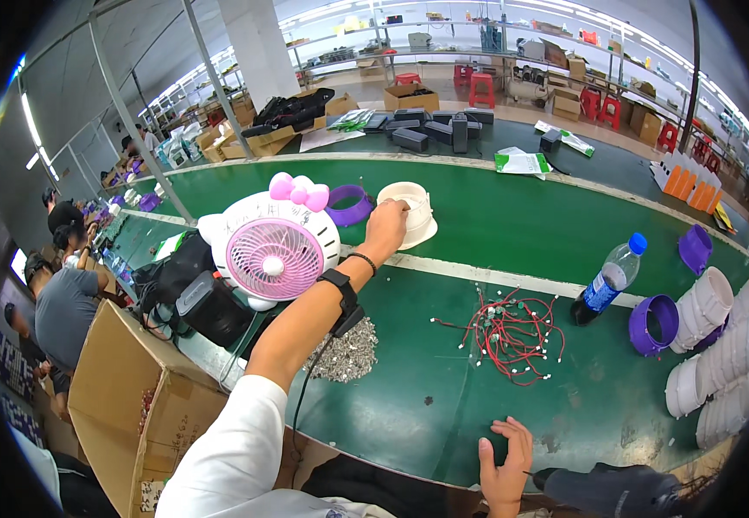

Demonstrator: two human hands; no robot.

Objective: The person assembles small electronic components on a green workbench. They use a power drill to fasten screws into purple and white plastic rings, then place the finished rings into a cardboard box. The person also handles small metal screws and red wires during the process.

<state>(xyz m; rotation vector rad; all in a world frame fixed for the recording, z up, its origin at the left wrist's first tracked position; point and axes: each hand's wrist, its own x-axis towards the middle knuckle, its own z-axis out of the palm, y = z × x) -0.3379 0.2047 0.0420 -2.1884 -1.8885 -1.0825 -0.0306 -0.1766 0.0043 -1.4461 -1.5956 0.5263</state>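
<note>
Metal shelves (478, 53) and red stools (481, 89) line the far side of a workshop, behind a long green bench (426, 423) with a smooth, lightly scuffed top. The person's left hand (385, 231), at the end of a white sleeve (227, 453) and a wrist with a black strap (341, 302), reaches across to a cream cup (416, 226) on the green strip beyond a pale rail (478, 274). Its fingers are drawn together on the near rim, tips at the round mouth; the grip's underside is hidden. The right hand (505, 470) is at the bench's near edge, empty, its fingers loosely spread and slightly bent, beside a dark power driver (612, 490); whether it touches the top cannot be told. The cup looks to be matt plastic, round-walled and flared at the foot. Just left of it sits a glossy purple ring (359, 212), near a white fan (273, 259) with a round pink grille and a puffy pink bow. A grainy heap of small silvery parts (346, 352) lies below the left forearm, and thin red wires (512, 337) with white tips tangle nearby, short of a clear bottle (606, 285) of dark liquid
</note>
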